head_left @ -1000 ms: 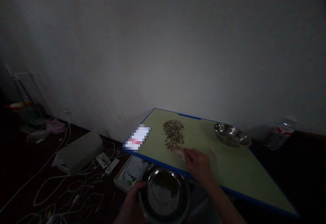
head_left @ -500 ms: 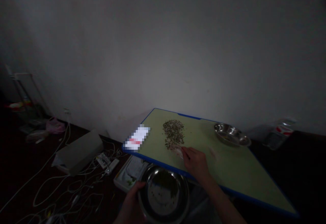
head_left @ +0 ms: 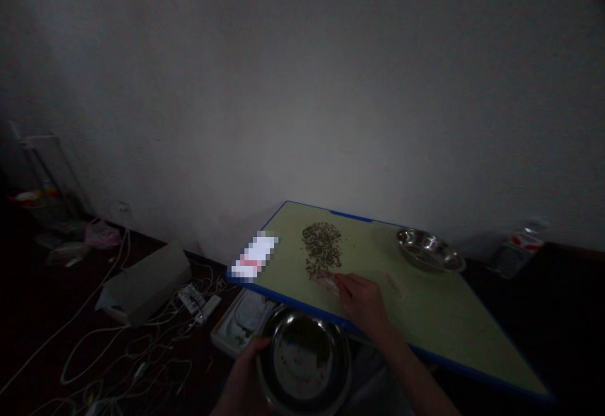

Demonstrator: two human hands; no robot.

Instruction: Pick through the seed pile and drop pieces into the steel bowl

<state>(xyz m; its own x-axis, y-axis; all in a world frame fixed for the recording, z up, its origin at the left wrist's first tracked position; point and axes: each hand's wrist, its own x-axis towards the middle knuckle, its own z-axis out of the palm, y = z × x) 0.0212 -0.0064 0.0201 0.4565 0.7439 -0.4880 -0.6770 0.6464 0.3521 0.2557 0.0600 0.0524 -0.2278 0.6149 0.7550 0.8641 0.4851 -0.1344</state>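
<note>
My left hand (head_left: 246, 372) grips the rim of a shiny metal bowl (head_left: 302, 372) just below the front edge of the folding table (head_left: 449, 334). A few small dark bits lie in the bowl. On the pale green tabletop, small mixed dark and light grains or beans (head_left: 322, 246) are spread in a patch. My right hand (head_left: 362, 299) is closed at the near end of that patch, pinching a pale, thin, see-through piece (head_left: 326, 279) that touches the grains. What this piece is exactly I cannot make out.
Another metal bowl (head_left: 430, 251) stands at the table's right back edge. A phone-like white slab (head_left: 255, 256), blurred out, lies at the left end. On the floor are a cardboard box (head_left: 146, 283), tangled cables (head_left: 132, 365) and a shallow white tray (head_left: 227, 334).
My right hand has shifted very slightly, with the pale piece still at the near end of the grains. The left hand and its bowl stay in place.
</note>
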